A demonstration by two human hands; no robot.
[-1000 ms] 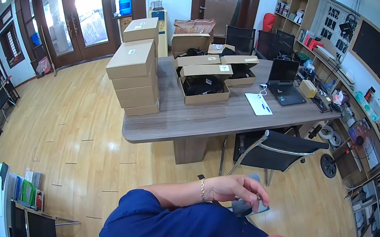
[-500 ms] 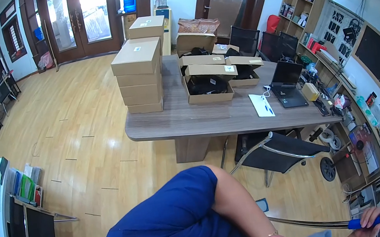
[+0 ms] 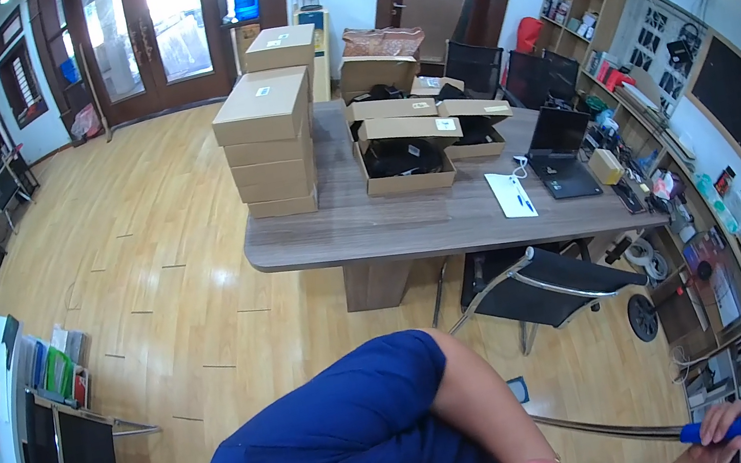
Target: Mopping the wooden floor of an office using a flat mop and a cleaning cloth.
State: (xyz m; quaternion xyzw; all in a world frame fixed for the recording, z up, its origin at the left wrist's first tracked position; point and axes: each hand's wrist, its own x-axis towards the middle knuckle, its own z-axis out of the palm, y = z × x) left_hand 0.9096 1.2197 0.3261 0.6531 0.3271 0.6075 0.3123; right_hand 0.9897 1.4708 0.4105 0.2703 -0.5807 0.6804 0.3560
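Note:
At the lower right my right hand (image 3: pixel 719 424) is closed round the blue grip (image 3: pixel 692 433) of a long metal pole (image 3: pixel 614 430). From there the pole runs left and passes behind my left forearm. A small blue-grey flat piece (image 3: pixel 518 391) shows on the floor beside that forearm; whether it joins the pole I cannot tell. My left arm (image 3: pixel 484 395), in a blue sleeve, bends across the lower middle. Its hand is out of sight past the lower edge.
A wood-grain table (image 3: pixel 360 228) bears stacked cardboard boxes (image 3: pixel 270 165), open boxes (image 3: pixel 411 180) with black contents and a laptop (image 3: pixel 563 158). A black chair (image 3: pixel 559 287) stands at its near side. Another chair (image 3: pixel 82 451) and a white desk (image 3: pixel 5 435) are at left; shelves (image 3: pixel 574 7) line the right.
The view has shifted slightly. My left arm appears a little lower and further right, and the right hand keeps its hold on the pole's blue grip.

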